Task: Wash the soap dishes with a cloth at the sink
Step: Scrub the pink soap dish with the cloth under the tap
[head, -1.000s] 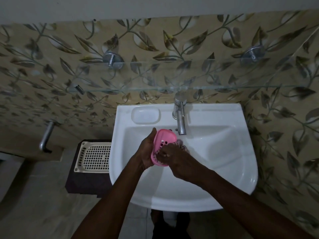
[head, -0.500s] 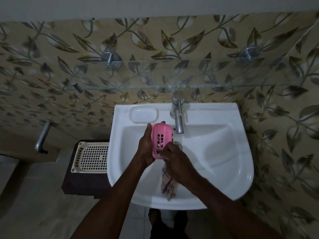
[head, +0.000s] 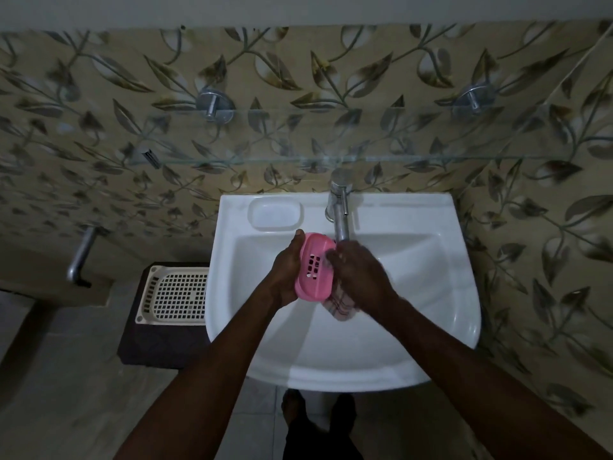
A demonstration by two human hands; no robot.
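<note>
A pink slotted soap dish [head: 315, 270] is held on its edge over the white sink [head: 431, 293], just below the metal tap [head: 340, 220]. My left hand [head: 287, 265] grips its left side from behind. My right hand [head: 360, 275] presses a checked cloth [head: 341, 303] against the dish's right side; the cloth's end hangs below my palm. Most of the cloth is hidden under that hand.
A cream perforated tray [head: 175, 293] lies on a dark stand left of the sink. A moulded soap recess [head: 275, 212] sits at the sink's back left. A glass shelf [head: 298, 137] juts out above the tap. A metal pipe [head: 79, 254] projects from the left wall.
The dish has been turned more upright and lifted toward the tap. My right hand slid up along its right side, and the hanging cloth bunched up under my palm.
</note>
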